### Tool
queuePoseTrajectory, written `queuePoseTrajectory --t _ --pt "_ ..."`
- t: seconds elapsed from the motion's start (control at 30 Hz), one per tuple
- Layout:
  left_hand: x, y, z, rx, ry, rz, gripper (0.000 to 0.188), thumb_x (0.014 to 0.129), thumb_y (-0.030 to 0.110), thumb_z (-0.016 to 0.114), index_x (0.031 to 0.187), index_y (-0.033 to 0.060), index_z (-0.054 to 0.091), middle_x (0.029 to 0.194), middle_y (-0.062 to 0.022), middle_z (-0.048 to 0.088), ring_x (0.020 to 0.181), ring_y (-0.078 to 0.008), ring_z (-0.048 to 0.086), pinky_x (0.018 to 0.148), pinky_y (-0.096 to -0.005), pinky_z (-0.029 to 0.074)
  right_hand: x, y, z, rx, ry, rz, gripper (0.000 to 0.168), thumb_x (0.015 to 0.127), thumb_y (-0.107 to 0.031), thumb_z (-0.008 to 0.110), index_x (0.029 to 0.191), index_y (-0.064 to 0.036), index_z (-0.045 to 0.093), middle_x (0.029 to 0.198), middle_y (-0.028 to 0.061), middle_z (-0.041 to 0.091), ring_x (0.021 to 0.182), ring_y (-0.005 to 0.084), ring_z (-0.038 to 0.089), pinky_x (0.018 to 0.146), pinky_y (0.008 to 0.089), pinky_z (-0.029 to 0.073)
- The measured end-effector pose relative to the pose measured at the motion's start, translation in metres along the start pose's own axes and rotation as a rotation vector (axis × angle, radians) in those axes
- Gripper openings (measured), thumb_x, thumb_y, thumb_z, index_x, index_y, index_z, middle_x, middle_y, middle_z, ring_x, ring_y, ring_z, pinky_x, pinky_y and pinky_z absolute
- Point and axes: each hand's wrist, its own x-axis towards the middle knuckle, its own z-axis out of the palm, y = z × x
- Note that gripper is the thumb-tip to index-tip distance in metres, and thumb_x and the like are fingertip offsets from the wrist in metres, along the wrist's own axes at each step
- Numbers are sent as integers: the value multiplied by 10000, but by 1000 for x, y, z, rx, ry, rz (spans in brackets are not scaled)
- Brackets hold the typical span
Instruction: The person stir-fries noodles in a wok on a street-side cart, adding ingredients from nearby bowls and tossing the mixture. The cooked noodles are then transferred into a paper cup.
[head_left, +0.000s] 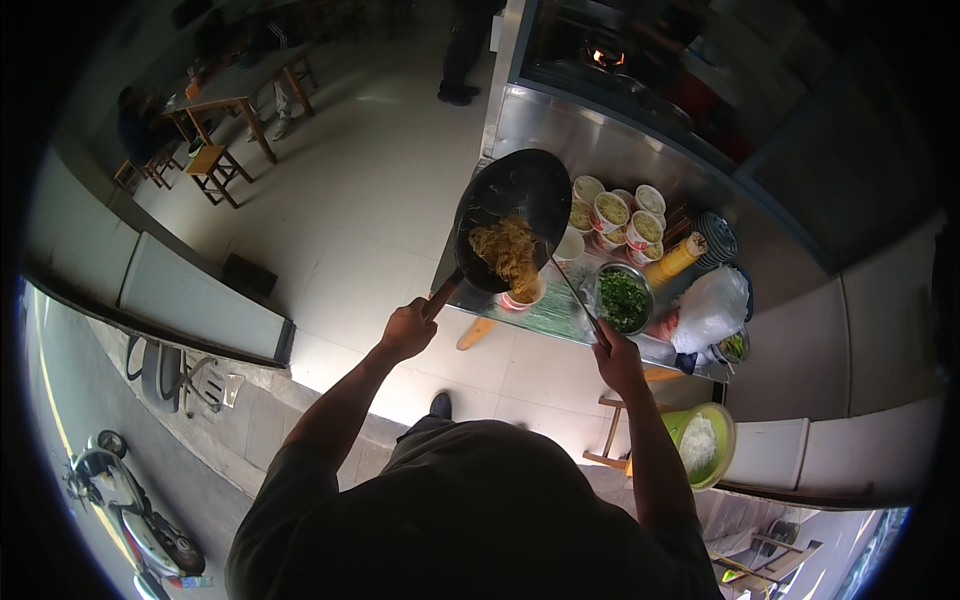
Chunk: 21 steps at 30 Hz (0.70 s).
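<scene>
My left hand (409, 330) grips the wooden handle (442, 295) of a black wok (491, 195). The wok is tilted toward me, and browned noodles (502, 246) lie along its lower side. Some noodles hang over its rim into a red-and-white paper cup (513, 303) on the table's near edge. In my right hand (619, 355) is a long-handled metal cooking utensil (575, 291). Its tip meets the wok's right rim beside the noodles; its head cannot be made out. A metal bowl (650, 301) of chopped greens (619, 294) stands just beyond my right hand.
Stacked paper cups of noodles (611, 210) crowd the table's (553, 313) back. To the right are a yellow cylinder (675, 262), dark stacked dishes (716, 236) and a white plastic bag (709, 309). A green basket (724, 450) stands lower right. People sit at a far table (244, 79).
</scene>
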Motion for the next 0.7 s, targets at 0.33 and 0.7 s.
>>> queuePoseTrajectory --t 0.33,0.7 --pt "-2 4 1 -44 -27 -43 303 840 150 626 1084 -29 602 1012 -241 701 971 -422 678 846 -472 543 3 30 14 5 -139 82 507 902 -75 684 1387 2 557 1104 212 729 1031 317 717 895 370 543" --pt "9 5 20 -115 23 -55 337 843 136 597 1120 -56 593 1044 -271 691 994 -444 668 869 -478 539 -42 13 -19 -27 -201 115 504 902 -131 677 1382 -19 572 1113 239 713 1049 384 693 903 441 548"
